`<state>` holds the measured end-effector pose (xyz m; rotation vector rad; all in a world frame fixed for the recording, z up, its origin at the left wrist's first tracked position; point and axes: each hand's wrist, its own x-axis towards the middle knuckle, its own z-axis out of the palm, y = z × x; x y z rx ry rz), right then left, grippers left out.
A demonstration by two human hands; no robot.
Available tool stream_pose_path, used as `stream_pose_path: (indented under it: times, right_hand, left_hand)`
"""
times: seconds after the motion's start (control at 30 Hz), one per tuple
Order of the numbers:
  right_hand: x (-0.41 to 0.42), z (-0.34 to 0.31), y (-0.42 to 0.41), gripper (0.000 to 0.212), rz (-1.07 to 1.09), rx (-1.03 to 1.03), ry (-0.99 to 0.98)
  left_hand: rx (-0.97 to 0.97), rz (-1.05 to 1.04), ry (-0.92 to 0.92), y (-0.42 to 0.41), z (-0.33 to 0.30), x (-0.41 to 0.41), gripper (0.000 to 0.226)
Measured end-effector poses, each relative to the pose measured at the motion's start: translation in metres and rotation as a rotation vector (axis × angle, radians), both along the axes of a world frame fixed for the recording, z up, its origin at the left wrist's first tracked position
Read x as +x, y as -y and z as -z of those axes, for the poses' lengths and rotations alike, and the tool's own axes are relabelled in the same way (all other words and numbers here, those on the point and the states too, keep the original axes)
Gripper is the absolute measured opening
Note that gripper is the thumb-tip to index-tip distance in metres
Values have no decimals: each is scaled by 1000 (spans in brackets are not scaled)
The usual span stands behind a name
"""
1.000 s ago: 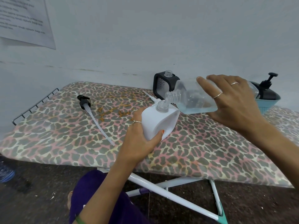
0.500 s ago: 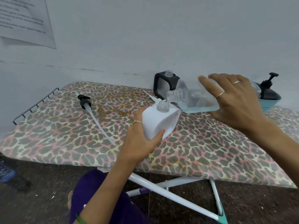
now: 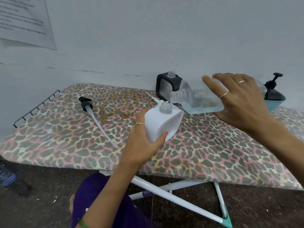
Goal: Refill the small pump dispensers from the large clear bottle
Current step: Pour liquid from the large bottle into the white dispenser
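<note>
My left hand (image 3: 141, 142) grips a white dispenser (image 3: 162, 124) with an open clear neck, tilted toward the right over the board. My right hand (image 3: 238, 99) holds the large clear bottle (image 3: 197, 99) almost on its side, pale blue liquid pooled low inside. The bottle's threaded mouth hangs just above and to the right of the dispenser's neck. A black dispenser (image 3: 167, 84) with an open neck stands behind them by the wall. A black pump head with a long white tube (image 3: 92, 112) lies loose on the left. A second white tube tip pokes out behind the white dispenser.
Everything rests on a leopard-print ironing board (image 3: 65, 137) with a wire rack (image 3: 34, 107) at its left end. A blue basket (image 3: 274, 102) at the back right holds a black pump bottle (image 3: 273, 89). White legs cross below. Wall close behind.
The clear bottle has tipped a little further and its mouth has come closer over the white dispenser's neck. My left hand keeps the dispenser in the same place.
</note>
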<state>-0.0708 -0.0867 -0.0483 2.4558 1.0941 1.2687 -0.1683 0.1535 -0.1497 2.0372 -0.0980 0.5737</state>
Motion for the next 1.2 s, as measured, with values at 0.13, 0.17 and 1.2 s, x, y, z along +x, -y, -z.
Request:
stream_pose_path:
  times: [0.13,0.17,1.2]
  right_hand:
    - [1,-1,1,79,6,-2,0]
    - [1,-2,1,79,6,-2,2]
    - [0,-5,3,80,7,-7,29]
  left_hand:
    - [4,-5,-5,0,0,0,71]
    - [6,-7,-5,0,0,0,71]
    - [13,-17,-4,1,-2,-1,71]
